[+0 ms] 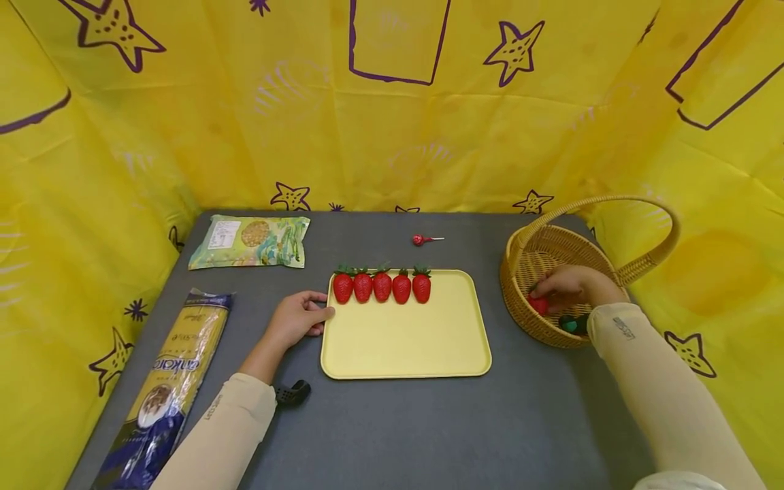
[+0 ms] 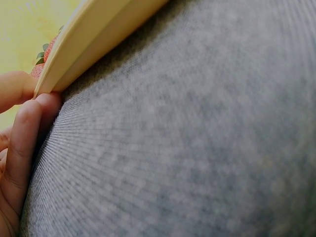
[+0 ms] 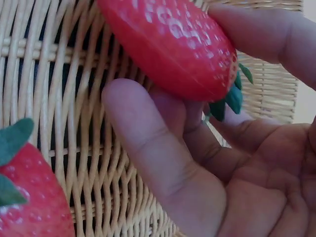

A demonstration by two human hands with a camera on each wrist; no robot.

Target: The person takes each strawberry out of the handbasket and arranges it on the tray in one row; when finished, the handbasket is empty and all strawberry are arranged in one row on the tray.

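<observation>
A row of several red strawberries [image 1: 382, 287] lies along the far left edge of a pale yellow tray [image 1: 404, 347]. My left hand [image 1: 298, 317] pinches the tray's left rim, thumb above and fingers beneath, as the left wrist view shows. Inside the wicker basket [image 1: 520, 299] on the right, my right hand [image 1: 569, 284] grips a strawberry [image 3: 173, 47] between thumb and fingers, its green leaves toward the palm. Another strawberry [image 3: 34, 197] rests in the basket near those fingers. Part of the basket's contents is hidden under the right wrist.
A lollipop [image 1: 422, 239] lies beyond the tray. At the far left sits a green printed packet [image 1: 254, 241], with a long pasta bag [image 1: 171, 381] nearer me. A black strap [image 1: 294, 393] is by my left wrist. The basket's tall handle [image 1: 664, 252] arches over its right side.
</observation>
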